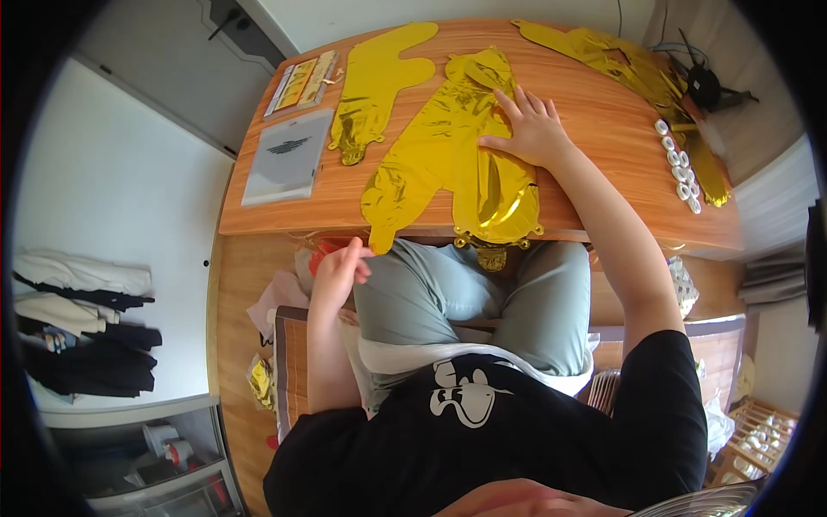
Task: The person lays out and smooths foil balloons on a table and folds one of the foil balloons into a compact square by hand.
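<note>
Flat gold foil balloons lie on a wooden table (603,129). The middle foil balloon (422,142) spreads down to the near edge, and its lower-left tip and crimped bottom piece hang over. My right hand (532,131) is pressed flat on its upper right part, fingers spread. Beside the overhanging lower-left tip is my left hand (338,274), its fingers apart and partly bent; whether a fingertip touches the foil I cannot tell. A second flat foil balloon (379,82) rests to the upper left, and more crumpled gold foil (594,53) lies along the far right.
On the table's left are a clear plastic case (289,159) and a flat colourful pack (297,84). Several small white rolls (676,164) sit at the right edge near a black device (702,84) with antennas. A wooden rack (758,439) stands on the floor, lower right.
</note>
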{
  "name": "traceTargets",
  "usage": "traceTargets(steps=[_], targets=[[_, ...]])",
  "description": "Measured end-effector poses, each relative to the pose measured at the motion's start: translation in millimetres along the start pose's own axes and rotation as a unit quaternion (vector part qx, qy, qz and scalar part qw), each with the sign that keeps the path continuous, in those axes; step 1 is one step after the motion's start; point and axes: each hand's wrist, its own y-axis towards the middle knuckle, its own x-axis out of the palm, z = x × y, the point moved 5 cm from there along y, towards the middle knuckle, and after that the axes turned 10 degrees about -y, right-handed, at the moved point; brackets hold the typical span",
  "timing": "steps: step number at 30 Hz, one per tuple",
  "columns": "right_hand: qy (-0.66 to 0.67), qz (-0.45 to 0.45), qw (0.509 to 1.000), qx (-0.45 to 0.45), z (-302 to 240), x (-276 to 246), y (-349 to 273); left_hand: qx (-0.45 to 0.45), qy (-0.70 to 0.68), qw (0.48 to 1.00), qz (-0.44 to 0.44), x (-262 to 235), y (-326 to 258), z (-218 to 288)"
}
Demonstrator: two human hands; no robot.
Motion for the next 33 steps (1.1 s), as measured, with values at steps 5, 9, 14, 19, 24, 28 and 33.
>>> traceTargets(steps=[5, 9, 14, 19, 24, 28, 33], targets=[[0.0, -0.014, 1.0, 0.012, 0, -6, -6, 0.026, -0.119, 0.991, -0.046, 23, 21, 18], [0.005, -0.02, 1.0, 0.011, -1, -5, -4, 0.132, -0.169, 0.975, -0.056, 26, 23, 72], [0.014, -0.021, 1.0, 0.005, -2, -7, -3, 0.431, 0.071, 0.871, -0.222, 75, 29, 167], [-0.017, -0.005, 1.0, -0.014, 10, 15, 2, 0.362, 0.196, 0.817, -0.404, 160, 52, 184], [-0.032, -0.029, 0.999, -0.02, 12, 27, 14, 0.281, 0.104, 0.804, -0.513, 201, 74, 167], [-0.037, -0.007, 0.999, -0.031, 17, 31, 8, 0.206, -0.126, 0.847, -0.474, 195, 108, 162], [-0.028, -0.009, 0.999, -0.015, 9, 17, 1, 0.387, 0.252, 0.842, -0.28, 159, 149, 164]])
